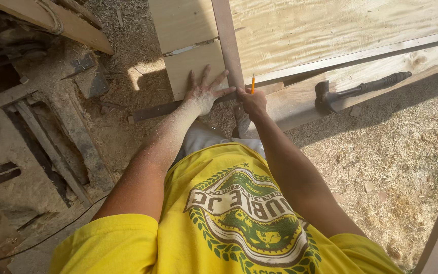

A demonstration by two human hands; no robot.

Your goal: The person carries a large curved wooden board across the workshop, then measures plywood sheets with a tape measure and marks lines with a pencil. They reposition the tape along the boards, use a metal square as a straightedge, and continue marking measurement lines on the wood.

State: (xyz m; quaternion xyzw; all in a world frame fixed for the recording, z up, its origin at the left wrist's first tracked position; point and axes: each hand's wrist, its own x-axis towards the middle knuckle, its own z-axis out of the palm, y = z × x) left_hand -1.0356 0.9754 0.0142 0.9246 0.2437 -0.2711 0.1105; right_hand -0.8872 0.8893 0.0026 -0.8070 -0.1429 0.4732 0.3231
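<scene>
My left hand lies flat with its fingers spread wide, gripping nothing, pressing down on the pale plywood board and on the dark brown metal square, whose long blade runs up the board and whose other arm runs out to the left under my palm. My right hand sits just right of the square's corner, its fingers closed around a thin yellow pencil that stands nearly upright with its point down at the board, close against the square's blade. The pencil is between my two hands, touching or almost touching the square; I cannot tell which. A black-handled hammer lies well to the right of the square, on a lower plank, its head turned toward me. Sawdust dusts my left forearm and covers the ground to the right of and below the boards.
</scene>
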